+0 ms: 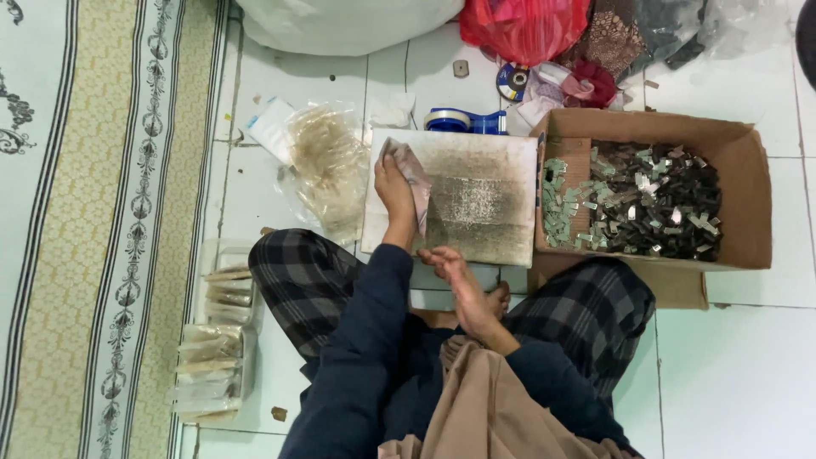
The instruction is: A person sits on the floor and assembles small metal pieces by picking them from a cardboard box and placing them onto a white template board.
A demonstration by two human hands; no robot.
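Note:
I sit cross-legged on a tiled floor with a dirty white square board (pixel 489 200) in front of my knees. My left hand (pixel 393 189) rests on the board's left edge and grips a small crumpled greyish packet or cloth (pixel 414 177) that hangs down over the board. My right hand (pixel 457 282) is lower, at the board's near edge, with its fingers stretched toward the left hand. Nothing shows in it. Dark blue sleeves cover both arms, and a beige cloth lies over my lap.
An open cardboard box (pixel 748 204) holding several small metal pieces stands right of the board. Behind the board lie a blue tape dispenser (pixel 463 121), a clear plastic bag (pixel 327 161), a red bag (pixel 523 25) and a white sack (pixel 340 21). Stacked packets (pixel 212 348) and a rug (pixel 102 212) are at left.

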